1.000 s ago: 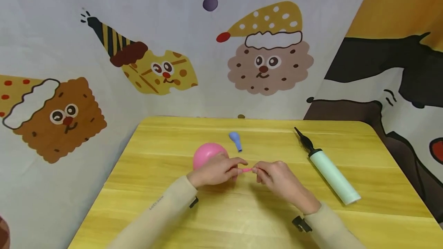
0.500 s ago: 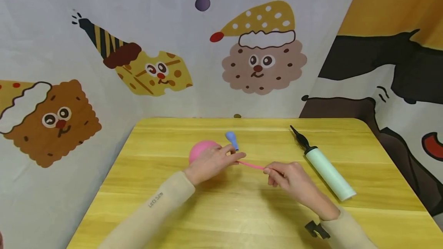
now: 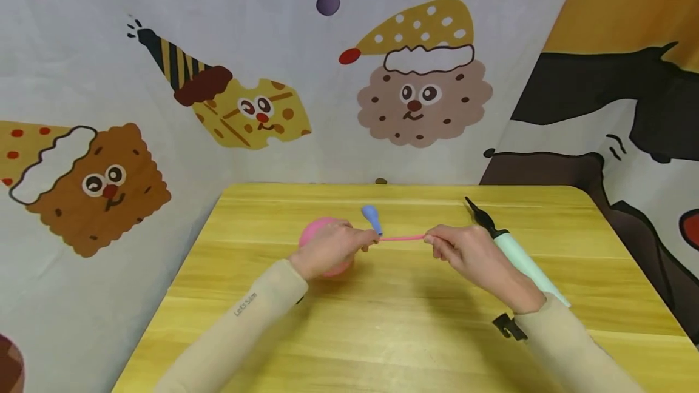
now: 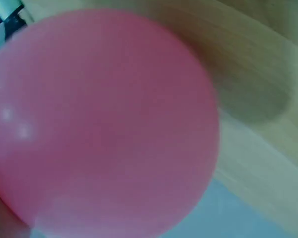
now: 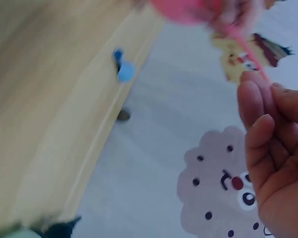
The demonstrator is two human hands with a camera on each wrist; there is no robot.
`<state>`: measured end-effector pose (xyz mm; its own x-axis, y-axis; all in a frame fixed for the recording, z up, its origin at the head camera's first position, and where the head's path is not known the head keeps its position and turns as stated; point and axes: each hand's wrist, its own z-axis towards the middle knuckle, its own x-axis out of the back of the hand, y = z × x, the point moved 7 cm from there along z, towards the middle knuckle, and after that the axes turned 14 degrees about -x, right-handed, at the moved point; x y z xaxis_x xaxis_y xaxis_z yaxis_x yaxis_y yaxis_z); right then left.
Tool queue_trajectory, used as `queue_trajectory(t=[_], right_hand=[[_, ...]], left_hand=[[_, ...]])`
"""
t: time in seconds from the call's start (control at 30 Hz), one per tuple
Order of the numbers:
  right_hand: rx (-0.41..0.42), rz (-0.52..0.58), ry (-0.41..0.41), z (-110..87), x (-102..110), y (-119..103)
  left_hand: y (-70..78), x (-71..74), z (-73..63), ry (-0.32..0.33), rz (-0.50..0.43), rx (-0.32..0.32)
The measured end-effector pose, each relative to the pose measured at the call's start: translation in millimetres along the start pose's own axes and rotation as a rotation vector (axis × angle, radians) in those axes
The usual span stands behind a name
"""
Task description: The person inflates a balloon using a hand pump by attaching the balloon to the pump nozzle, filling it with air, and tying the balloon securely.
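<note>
An inflated pink balloon [image 3: 315, 229] sits partly behind my left hand [image 3: 332, 247], which pinches its neck near the round body. From there the pink neck [image 3: 401, 238] runs stretched and nearly level to my right hand [image 3: 472, 253], whose thumb and forefinger pinch its end. In the left wrist view the round pink balloon [image 4: 109, 124] fills most of the picture and hides the left fingers. The right wrist view shows my right hand [image 5: 280, 153] with the thumb against the forefinger on the pink strand [image 5: 251, 54].
A limp blue balloon [image 3: 371, 217] lies on the yellow wooden table [image 3: 382, 332], just beyond the stretched neck. At right lies a hand pump [image 3: 530, 265], pale green with a black nozzle, partly behind my right hand. A printed cloth [image 3: 327, 90] hangs behind the table.
My right hand has moved right and up from my left, drawing the pink neck out longer between them. Both hands have risen a little. The blue balloon and the pump stay put.
</note>
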<state>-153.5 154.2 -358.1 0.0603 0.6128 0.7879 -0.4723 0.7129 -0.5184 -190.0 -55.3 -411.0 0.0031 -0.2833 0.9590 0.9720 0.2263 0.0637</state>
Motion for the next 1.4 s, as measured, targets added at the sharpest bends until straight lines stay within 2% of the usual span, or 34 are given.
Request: queue_trajectory(t=[0.1, 0.2, 0.3, 0.43, 0.57, 0.7, 0.77, 0.83, 1.03, 1.13, 1.2, 1.27, 1.33, 1.4], right_hand=[[0.029, -0.064, 0.069, 13.7, 1.2, 6.6], [0.040, -0.093, 0.134, 24.8, -2.3, 13.7], [0.038, -0.084, 0.170, 32.6, -9.0, 20.6], [0.018, -0.057, 0.181, 40.6, -18.7, 27.1], [0.004, -0.059, 0.198, 44.7, -26.5, 31.9], [0.022, -0.061, 0.218, 43.6, -34.3, 35.0], [0.019, -0.040, 0.222, 43.1, -38.5, 37.0], [-0.002, -0.009, 0.223, 43.2, -43.1, 39.4], [-0.075, 0.027, 0.212, 41.7, -59.6, 41.4], [-0.081, 0.058, 0.192, 35.0, -67.6, 37.9], [-0.094, 0.095, 0.176, 30.0, -72.1, 36.4], [-0.119, 0.140, 0.152, 25.8, -76.0, 36.4], [-0.148, 0.172, 0.128, 22.3, -79.0, 37.1], [-0.165, 0.179, 0.107, 19.1, -81.6, 37.9]], left_hand=[[-5.8, -1.4, 3.0, 0.007, -0.325, 0.106], [-7.8, -3.8, 4.9, 0.048, -0.663, 0.216], [-4.2, -9.5, 4.2, 0.078, -0.958, 0.278], [4.4, -19.7, 0.9, 0.106, -1.274, 0.298], [14.2, -27.4, -4.0, 0.180, -1.543, 0.275], [27.6, -34.0, -3.6, 0.253, -1.756, 0.264], [31.2, -35.0, -0.5, 0.311, -1.811, 0.287], [31.0, -32.9, 3.6, 0.404, -1.854, 0.321], [20.7, -14.4, 12.3, 0.799, -1.964, 0.333], [16.8, -9.9, 11.6, 0.942, -2.002, 0.353], [14.9, -9.5, 11.8, 1.007, -2.025, 0.369], [13.0, -10.0, 12.4, 1.040, -2.015, 0.384], [10.3, -11.8, 12.9, 1.053, -1.970, 0.410], [6.3, -14.9, 12.7, 1.044, -1.885, 0.450]])
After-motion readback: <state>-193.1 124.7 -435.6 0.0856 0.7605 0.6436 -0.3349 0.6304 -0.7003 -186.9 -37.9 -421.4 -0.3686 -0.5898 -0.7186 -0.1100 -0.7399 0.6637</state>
